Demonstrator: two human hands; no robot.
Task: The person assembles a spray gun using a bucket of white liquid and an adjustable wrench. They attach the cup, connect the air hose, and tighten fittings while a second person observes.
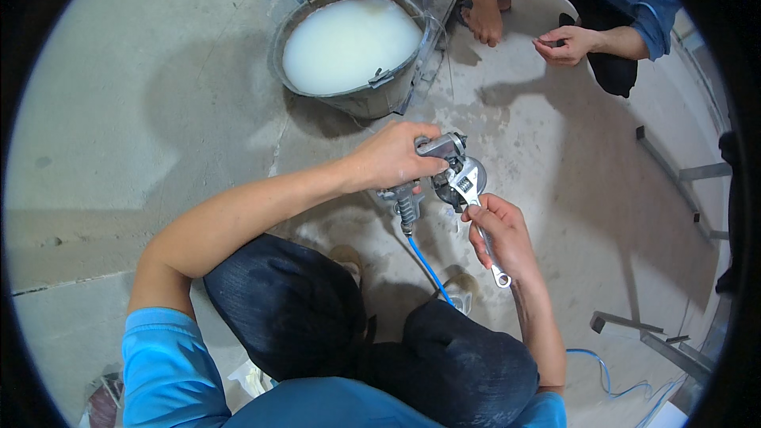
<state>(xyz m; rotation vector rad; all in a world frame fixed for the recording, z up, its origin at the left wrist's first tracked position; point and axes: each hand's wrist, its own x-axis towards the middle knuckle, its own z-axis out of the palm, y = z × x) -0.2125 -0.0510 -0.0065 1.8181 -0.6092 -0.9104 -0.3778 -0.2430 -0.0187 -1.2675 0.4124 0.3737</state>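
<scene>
My left hand (396,154) is closed around the body of a metal spray gun (441,145), held in front of my knees. A blue air hose (428,264) runs down from the gun's handle (407,208) toward my right foot. In my right hand (504,234) is an adjustable wrench (485,235), its ring end pointing back toward me. The wrench's jaws (464,182) sit at the fitting beside a round metal cup (476,173) on the gun. Whether they grip the fitting tightly I cannot tell.
A dark bucket (380,101) of milky white liquid (353,43) stands on the concrete floor ahead. At the upper right another person's hands (567,45) are near it. Metal frame legs (662,345) stand at the right, with more blue hose (606,372) near them.
</scene>
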